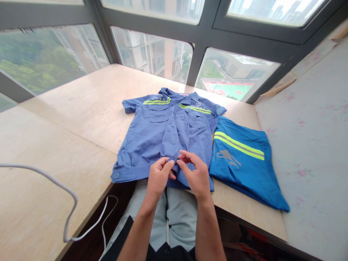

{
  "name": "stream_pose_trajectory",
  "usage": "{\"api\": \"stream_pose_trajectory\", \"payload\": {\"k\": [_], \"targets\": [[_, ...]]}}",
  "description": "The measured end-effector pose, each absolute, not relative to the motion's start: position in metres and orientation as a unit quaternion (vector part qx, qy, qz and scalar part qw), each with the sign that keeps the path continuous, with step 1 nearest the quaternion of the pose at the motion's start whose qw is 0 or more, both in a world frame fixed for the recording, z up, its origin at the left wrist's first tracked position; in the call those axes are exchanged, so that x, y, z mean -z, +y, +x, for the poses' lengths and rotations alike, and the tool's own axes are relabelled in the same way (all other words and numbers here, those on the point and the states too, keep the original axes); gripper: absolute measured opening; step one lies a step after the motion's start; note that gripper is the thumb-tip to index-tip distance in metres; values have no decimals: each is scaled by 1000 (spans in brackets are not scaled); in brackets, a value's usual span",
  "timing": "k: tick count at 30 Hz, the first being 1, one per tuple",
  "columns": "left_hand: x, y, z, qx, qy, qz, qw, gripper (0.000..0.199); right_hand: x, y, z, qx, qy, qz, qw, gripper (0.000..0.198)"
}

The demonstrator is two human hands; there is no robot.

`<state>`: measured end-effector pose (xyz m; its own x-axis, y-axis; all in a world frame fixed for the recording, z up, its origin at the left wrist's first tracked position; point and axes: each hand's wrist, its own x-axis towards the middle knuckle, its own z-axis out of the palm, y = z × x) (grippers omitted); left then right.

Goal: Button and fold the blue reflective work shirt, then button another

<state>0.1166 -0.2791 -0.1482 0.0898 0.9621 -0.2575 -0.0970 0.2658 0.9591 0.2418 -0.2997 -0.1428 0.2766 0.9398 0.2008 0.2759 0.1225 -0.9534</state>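
A blue short-sleeved work shirt (pixel 146 141) with yellow-green reflective stripes lies spread front up, its collar toward the window and its hem at the near edge. At the lower front placket, my left hand (pixel 159 177) pinches the cloth between thumb and fingers. My right hand (pixel 194 174) is closed on the same placket from the other side, thumb and fingertips almost meeting the left ones. The small spot between the fingertips is partly hidden. Above the hands the placket hangs slightly apart, with buttons showing along it.
A folded brighter blue garment (pixel 244 166) with a reflective stripe lies to the right, touching the shirt. A white cable (pixel 54 180) crosses the left of the pale stone ledge (pixel 67 134). Windows (pixel 152 54) stand behind, and a flowered wall (pixel 304 145) bounds the right.
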Motion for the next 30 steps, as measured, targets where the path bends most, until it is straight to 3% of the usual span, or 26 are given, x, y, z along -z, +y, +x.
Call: {"api": "stream_pose_trajectory", "payload": {"k": [10, 21, 30], "targets": [[152, -279, 111, -427, 503, 442, 608, 22, 141, -302, 253, -297, -597, -573, 476, 31], [146, -280, 115, -447, 515, 439, 585, 31, 142, -301, 248, -238, -631, -562, 479, 30], [148, -277, 105, -411, 452, 380, 695, 31, 142, -301, 251, -224, -658, -534, 481, 32]]}}
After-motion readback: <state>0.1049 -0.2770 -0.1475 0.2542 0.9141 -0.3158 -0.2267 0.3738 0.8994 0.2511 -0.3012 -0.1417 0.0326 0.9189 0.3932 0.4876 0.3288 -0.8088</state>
